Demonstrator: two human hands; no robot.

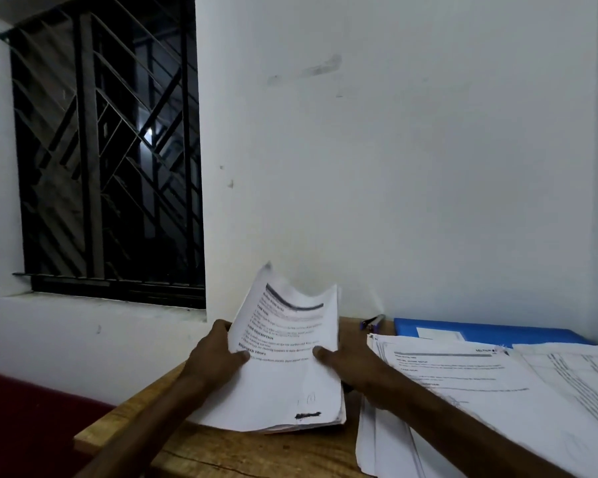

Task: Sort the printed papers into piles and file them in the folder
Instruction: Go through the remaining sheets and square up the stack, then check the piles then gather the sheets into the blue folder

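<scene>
Wooden table (242, 453) against white wall (394, 150), barred window (107, 150) left.

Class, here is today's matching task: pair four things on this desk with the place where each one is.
Things: 1 held stack; 2 blue folder; 3 pen; 4 loose sheets.
Places: A flat on the right side of the table; B against the wall, behind the loose sheets; C gripped by left hand and right hand; D just left of the folder.
Pairs: 1-C, 2-B, 3-D, 4-A.
</scene>
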